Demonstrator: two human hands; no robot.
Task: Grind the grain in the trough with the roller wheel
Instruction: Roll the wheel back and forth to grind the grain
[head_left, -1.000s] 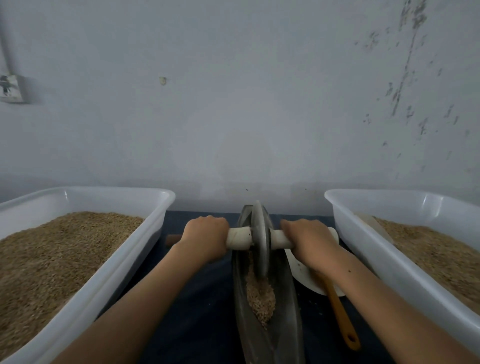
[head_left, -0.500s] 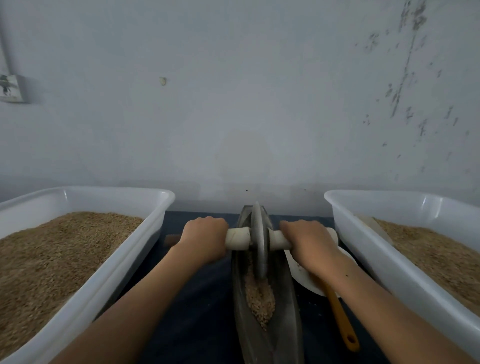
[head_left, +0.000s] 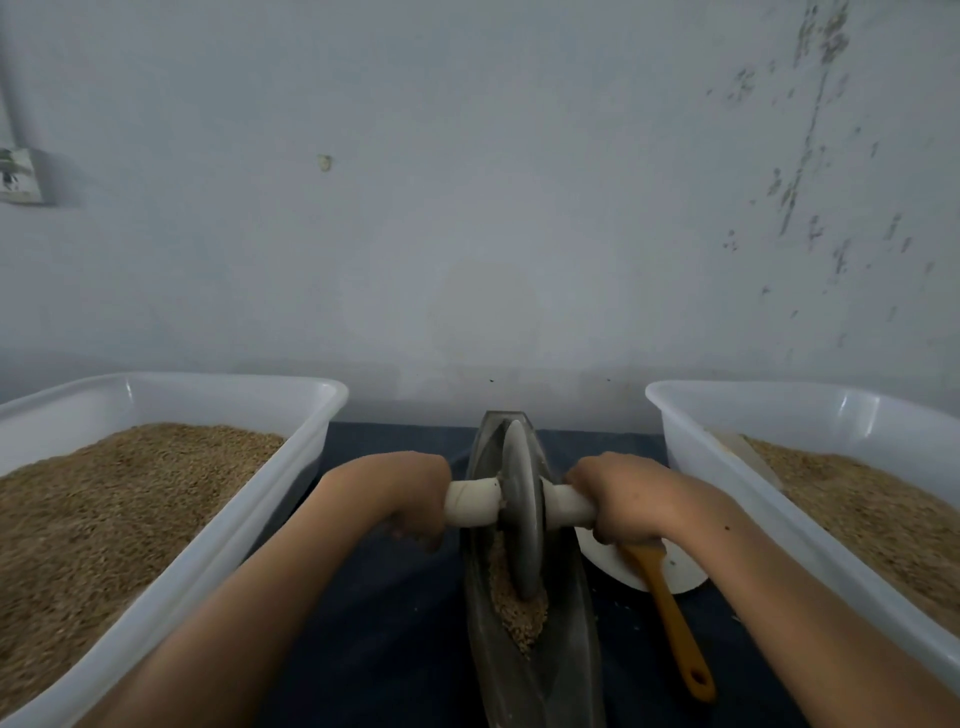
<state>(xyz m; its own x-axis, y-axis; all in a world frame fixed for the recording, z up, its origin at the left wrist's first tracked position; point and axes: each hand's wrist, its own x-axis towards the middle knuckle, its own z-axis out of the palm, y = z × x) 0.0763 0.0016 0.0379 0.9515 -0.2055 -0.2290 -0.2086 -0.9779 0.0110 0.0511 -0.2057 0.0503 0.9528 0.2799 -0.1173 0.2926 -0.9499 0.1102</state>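
A dark boat-shaped metal trough (head_left: 569, 649) lies lengthwise in the middle of the dark table. A grey metal roller wheel (head_left: 521, 509) stands upright in it on a white axle handle (head_left: 470, 503). My left hand (head_left: 402, 493) grips the left end of the handle and my right hand (head_left: 621, 496) grips the right end. A small heap of brown grain (head_left: 522, 616) lies in the trough under and just in front of the wheel's lower edge.
A white tub (head_left: 249, 530) full of grain stands at the left, another white tub (head_left: 727, 483) with grain at the right. A white dish (head_left: 680, 574) and an orange-handled tool (head_left: 675, 629) lie right of the trough. A grey wall stands close behind.
The wheel has rolled toward me along the trough onto the grain heap, and both hands have come back with the handle.
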